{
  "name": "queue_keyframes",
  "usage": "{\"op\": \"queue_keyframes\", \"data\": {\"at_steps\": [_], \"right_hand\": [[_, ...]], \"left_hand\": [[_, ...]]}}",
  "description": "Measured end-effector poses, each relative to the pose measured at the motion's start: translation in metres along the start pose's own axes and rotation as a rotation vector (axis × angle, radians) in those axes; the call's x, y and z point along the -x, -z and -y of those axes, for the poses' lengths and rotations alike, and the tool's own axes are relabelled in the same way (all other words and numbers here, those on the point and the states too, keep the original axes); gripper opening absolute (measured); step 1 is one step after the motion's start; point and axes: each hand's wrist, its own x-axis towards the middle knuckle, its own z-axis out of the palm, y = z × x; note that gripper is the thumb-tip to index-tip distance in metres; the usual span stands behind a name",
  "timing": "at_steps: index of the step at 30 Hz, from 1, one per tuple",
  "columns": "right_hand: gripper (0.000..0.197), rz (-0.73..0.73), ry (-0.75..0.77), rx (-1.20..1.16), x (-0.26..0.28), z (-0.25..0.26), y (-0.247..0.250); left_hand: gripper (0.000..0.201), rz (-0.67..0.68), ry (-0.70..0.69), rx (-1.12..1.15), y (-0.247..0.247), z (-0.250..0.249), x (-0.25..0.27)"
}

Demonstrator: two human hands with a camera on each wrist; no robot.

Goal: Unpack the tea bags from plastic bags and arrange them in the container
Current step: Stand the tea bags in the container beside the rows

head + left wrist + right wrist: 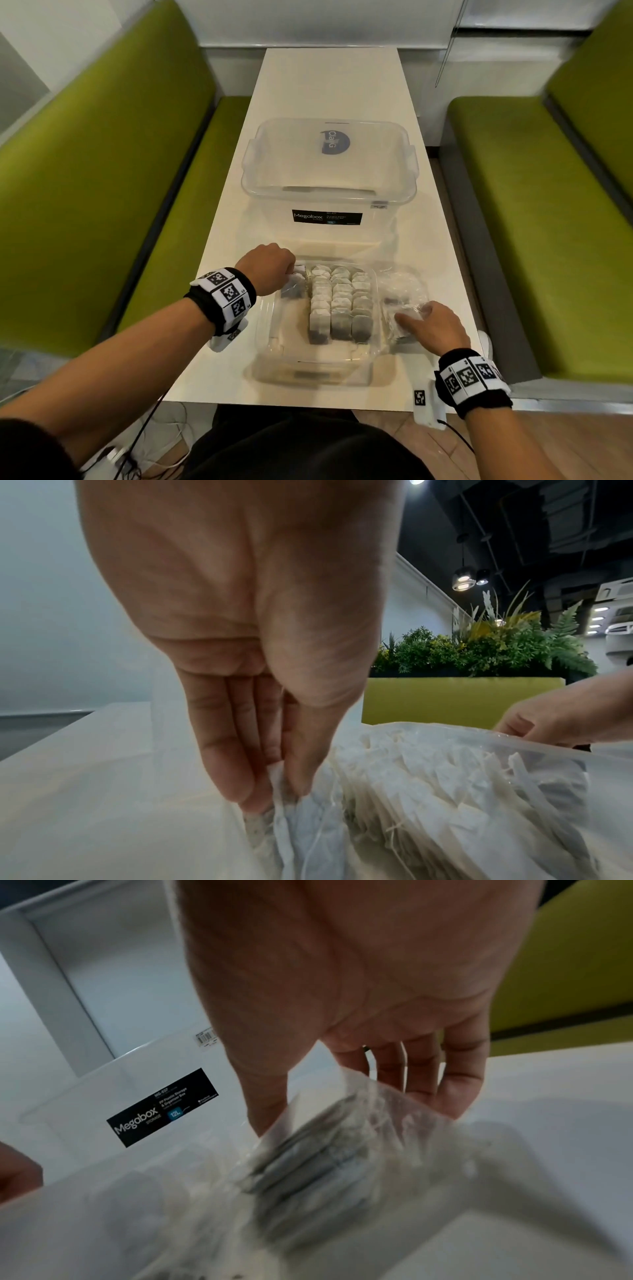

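A small clear container (268,323) at the table's near edge holds three rows of upright tea bags (339,301). My left hand (290,274) reaches into its far left corner, and its fingertips (240,785) pinch a few tea bags (301,829) against the left wall. A clear plastic bag (400,294) with more tea bags inside lies just right of the container. My right hand (412,313) grips this plastic bag (325,1150), thumb on one side and fingers (448,1088) behind it. The right wrist view is blurred.
A large clear Megabox storage box (329,192) stands behind the container, mid-table. The white table (329,85) is narrow, with green benches (102,171) on both sides. Cables hang below the near left edge.
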Motion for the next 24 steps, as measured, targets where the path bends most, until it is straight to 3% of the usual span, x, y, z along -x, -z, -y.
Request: {"op": "queue_keyframes", "data": {"at_steps": [6,13,20,24], "right_hand": [[0.054,0.0,0.027,-0.133,-0.004,-0.003,0.002],[0.029,0.022,0.071,-0.29,-0.008,-0.007,0.008],[0.03,-0.015,0.193,-0.427,-0.001,-0.008,0.018],[0.034,-0.074,0.333,-0.501,0.013,0.004,0.038]], "left_hand": [[0.017,-0.038,0.004,-0.042,-0.002,0.0,0.0],[0.018,-0.137,0.016,-0.054,-0.008,0.004,-0.005],[0.03,-0.145,0.035,0.0,0.0,0.007,0.001],[0.029,-0.152,-0.004,0.196,0.026,-0.002,0.021]]}}
